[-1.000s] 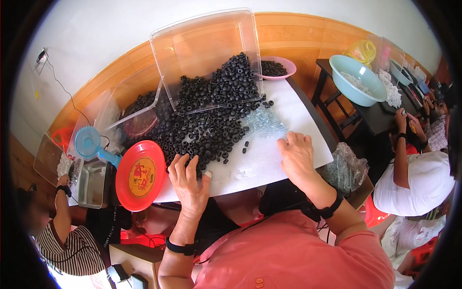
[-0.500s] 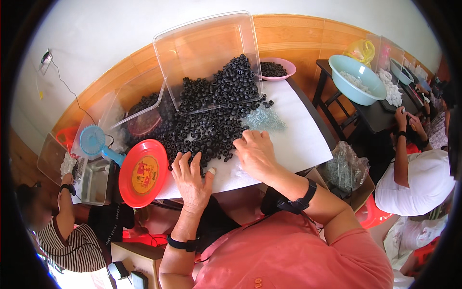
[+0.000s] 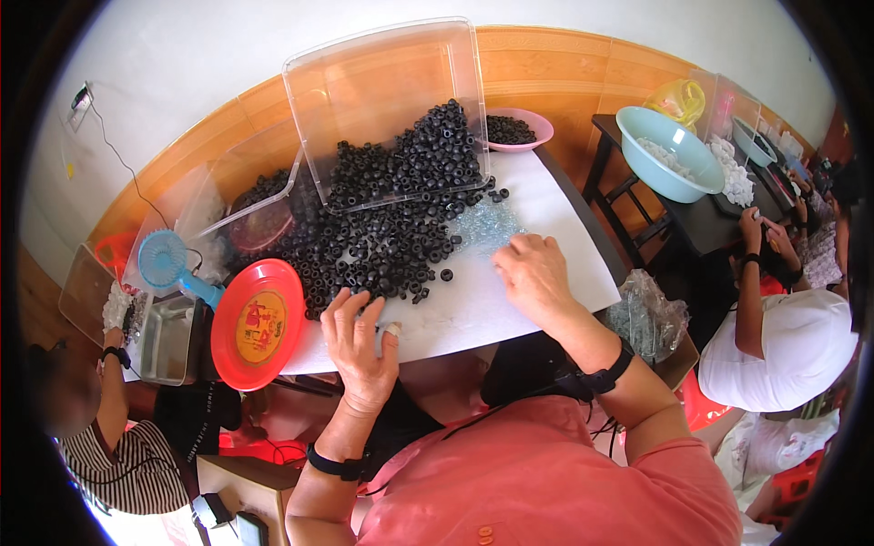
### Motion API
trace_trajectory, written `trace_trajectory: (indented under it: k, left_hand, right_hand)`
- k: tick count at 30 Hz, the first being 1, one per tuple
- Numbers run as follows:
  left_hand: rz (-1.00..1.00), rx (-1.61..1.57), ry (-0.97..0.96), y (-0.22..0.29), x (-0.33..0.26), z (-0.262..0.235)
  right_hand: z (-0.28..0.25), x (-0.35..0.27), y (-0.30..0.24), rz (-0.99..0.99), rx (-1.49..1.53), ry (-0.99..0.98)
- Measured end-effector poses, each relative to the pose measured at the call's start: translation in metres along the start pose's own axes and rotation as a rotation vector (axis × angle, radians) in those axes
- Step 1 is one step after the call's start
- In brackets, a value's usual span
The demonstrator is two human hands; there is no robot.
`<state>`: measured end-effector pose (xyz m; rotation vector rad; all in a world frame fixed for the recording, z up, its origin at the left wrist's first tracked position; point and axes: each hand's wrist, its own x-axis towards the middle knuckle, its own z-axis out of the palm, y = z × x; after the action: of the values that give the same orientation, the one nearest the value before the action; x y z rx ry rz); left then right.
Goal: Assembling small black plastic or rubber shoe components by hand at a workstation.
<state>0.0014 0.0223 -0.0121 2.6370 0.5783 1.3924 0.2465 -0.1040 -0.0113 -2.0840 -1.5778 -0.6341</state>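
My left hand (image 3: 360,350) rests at the near edge of a heap of small black ring-like plastic parts (image 3: 391,241). Its fingers are bent but apart, and the thumb, with a pale wrap on its tip, stands away from them. My right hand (image 3: 537,278) is at the near right side of a small pile of clear, bluish pieces (image 3: 487,226). Its fingers are curled close together with the tips turned down; whatever they hold is hidden. One loose black part (image 3: 446,274) lies between the hands on the white tabletop (image 3: 564,237).
A tipped clear bin (image 3: 382,82) spills black parts at the back. Left stand a red plate (image 3: 296,318), a blue fan (image 3: 164,259) and a metal tray (image 3: 168,341). A pink bowl (image 3: 546,132) is behind, a bagged box (image 3: 651,314) right. Co-workers sit at both sides.
My right hand has moved right, from the edge of the black heap to the clear pieces. A loose black part now lies apart from the heap. My left hand has stayed about where it was.
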Motion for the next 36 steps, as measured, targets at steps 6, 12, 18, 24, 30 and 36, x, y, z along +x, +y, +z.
trace_trajectory:
  k: [6,12,18,24,30,36]
  left_hand:
    - [0.108,-0.137,-0.058,0.014,0.006,0.004]
    - [0.147,-0.126,-0.052,0.001,-0.001,-0.003]
    - [0.138,-0.169,-0.015,0.009,-0.007,0.007]
    - [0.072,-0.181,0.037,0.0,-0.022,0.001]
    - [0.088,-0.204,0.033,0.008,-0.023,0.007]
    - [0.064,-0.237,0.038,-0.001,-0.032,0.004]
  right_hand:
    - [0.001,0.013,-0.013,-0.078,-0.059,-0.049]
    - [-0.003,0.017,-0.012,-0.068,-0.014,-0.1]
    - [0.006,0.023,-0.02,-0.127,-0.055,-0.143]
    - [-0.004,0.017,-0.01,-0.128,0.045,-0.118]
    - [0.015,0.035,-0.026,-0.161,-0.017,-0.117]
    - [0.0,0.029,-0.02,-0.15,-0.001,-0.18]
